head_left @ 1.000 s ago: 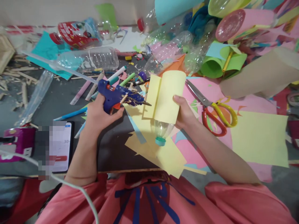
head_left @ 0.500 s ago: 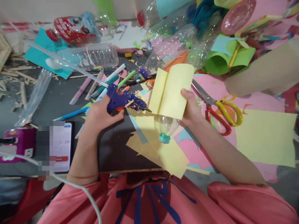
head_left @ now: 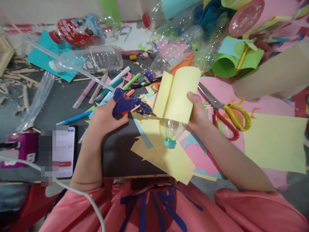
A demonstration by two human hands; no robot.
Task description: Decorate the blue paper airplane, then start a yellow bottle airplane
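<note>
My left hand [head_left: 103,117] is closed round a blue glue gun [head_left: 124,103] with a long clear glue stick [head_left: 72,66] sticking out of its back. Wood splinters cling to the gun's front, and its nozzle lies at the lower left edge of a pale yellow paper sheet [head_left: 182,93]. That sheet is wrapped round a clear plastic bottle [head_left: 175,128], with one flap standing loose on the left. The bottle points cap down, its green cap [head_left: 170,143] showing below the paper. My right hand [head_left: 199,111] grips the wrapped bottle from the right, thumb on the paper.
Scissors [head_left: 218,104] with red and yellow handles lie at right on pink paper. Markers [head_left: 83,95] lie left of centre. Several plastic bottles [head_left: 94,58] are at the back. A phone [head_left: 66,151] sits at left beside a purple box [head_left: 21,149]. A white cable [head_left: 79,192] crosses the lower left.
The glue gun has shifted very slightly to the right along the paper's lower edge. The wrapped bottle and my right hand have stayed almost still.
</note>
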